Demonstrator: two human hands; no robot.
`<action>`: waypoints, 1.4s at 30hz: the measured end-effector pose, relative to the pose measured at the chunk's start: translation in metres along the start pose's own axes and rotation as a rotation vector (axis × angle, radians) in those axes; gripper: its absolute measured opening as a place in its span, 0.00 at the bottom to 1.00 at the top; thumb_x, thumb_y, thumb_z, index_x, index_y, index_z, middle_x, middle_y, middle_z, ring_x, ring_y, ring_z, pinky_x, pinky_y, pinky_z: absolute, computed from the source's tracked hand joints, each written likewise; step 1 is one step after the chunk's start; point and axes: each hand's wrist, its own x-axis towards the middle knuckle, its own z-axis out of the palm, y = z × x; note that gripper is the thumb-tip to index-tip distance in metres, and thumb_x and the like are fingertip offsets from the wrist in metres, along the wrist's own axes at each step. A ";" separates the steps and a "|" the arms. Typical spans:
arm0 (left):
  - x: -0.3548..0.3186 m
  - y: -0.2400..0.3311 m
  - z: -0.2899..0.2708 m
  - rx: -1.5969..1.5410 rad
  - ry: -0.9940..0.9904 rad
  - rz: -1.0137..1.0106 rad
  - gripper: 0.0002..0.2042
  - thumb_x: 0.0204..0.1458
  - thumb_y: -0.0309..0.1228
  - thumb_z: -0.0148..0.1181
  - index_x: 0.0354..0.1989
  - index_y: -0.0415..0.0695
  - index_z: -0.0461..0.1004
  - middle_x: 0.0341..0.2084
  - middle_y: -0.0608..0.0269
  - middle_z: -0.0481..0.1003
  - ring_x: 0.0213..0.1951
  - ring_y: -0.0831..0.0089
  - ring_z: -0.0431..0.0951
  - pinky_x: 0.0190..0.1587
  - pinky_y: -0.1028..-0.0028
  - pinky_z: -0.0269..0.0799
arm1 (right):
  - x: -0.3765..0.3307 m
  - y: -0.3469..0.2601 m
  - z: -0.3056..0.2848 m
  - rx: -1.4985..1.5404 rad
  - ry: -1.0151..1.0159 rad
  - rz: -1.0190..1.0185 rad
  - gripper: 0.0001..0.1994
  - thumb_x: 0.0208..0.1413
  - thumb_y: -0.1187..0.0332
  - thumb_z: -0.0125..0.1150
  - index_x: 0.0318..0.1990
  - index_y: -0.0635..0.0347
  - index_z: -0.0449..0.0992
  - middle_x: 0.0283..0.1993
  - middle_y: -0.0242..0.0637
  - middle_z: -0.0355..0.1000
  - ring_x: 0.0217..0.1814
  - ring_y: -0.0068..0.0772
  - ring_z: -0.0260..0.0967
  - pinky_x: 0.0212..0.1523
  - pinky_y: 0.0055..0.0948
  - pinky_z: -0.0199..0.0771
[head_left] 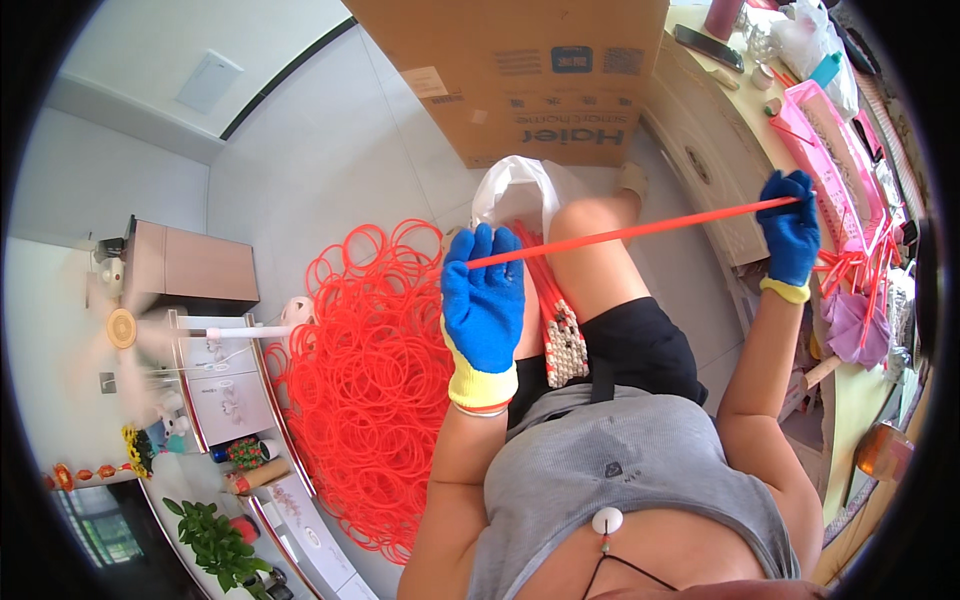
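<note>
A straight length of thin red tube (630,234) stretches between my two hands, rising toward the right. My left hand (485,295), in a blue-coated glove with a yellow cuff, holds its left end across the fingers, palm side showing. The other end is gripped by my right hand (790,225), in a matching glove with the fingers curled round. In my lap lies a bundle of red tubes (545,290) with pale, bead-like ends (565,350). A white plastic bag (520,188) sits beyond it between my legs. A large heap of red rings (370,400) covers the floor on my left.
A big cardboard box (530,120) stands ahead. Along the right runs a cluttered table (690,85) with a phone (708,47), a pink basket (825,150) and more red strips (865,265). At left are a fan (122,328), low cabinets (225,405) and a potted plant (215,545).
</note>
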 end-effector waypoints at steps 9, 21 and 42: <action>0.022 0.071 0.045 -0.193 -0.244 0.138 0.19 0.69 0.47 0.50 0.28 0.54 0.78 0.29 0.70 0.74 0.28 0.75 0.68 0.42 0.65 0.71 | 0.009 0.115 0.000 0.377 0.197 0.226 0.06 0.67 0.73 0.56 0.46 0.61 0.79 0.25 0.24 0.63 0.24 0.20 0.56 0.30 0.23 0.64; -0.048 0.099 0.113 1.168 -0.229 -0.316 0.09 0.42 0.27 0.72 0.31 0.37 0.83 0.25 0.53 0.81 0.27 0.57 0.80 0.32 0.66 0.74 | -0.076 0.142 0.126 -1.427 -1.132 0.405 0.16 0.61 0.59 0.61 0.45 0.64 0.81 0.40 0.50 0.79 0.41 0.58 0.78 0.41 0.45 0.78; -0.060 0.061 0.103 1.776 -0.621 -0.128 0.07 0.42 0.26 0.68 0.31 0.42 0.79 0.20 0.57 0.72 0.22 0.54 0.73 0.27 0.59 0.68 | -0.123 0.187 0.023 -1.233 -1.846 -0.072 0.17 0.61 0.66 0.52 0.47 0.72 0.79 0.46 0.54 0.80 0.40 0.51 0.81 0.42 0.45 0.82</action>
